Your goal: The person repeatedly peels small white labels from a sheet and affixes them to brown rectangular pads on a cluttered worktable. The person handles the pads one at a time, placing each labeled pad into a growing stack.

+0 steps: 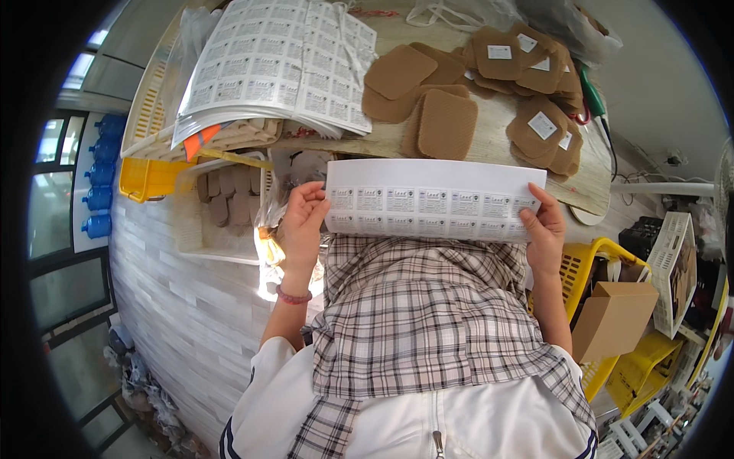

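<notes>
Between my two hands a white label sheet is stretched out over my lap, with rows of small printed labels and a blank strip along its far side. My left hand pinches its left end, and my right hand pinches the right end. Beyond it on the table lie several brown rounded pads. Some pads at the right carry a small white label. A thick stack of printed label sheets rests at the far left.
The pale wooden table reaches across the front. A white crate with greyish-brown pads stands at the left, below a yellow basket. On my right are a yellow basket and a cardboard box. A green-handled tool lies at the table's right edge.
</notes>
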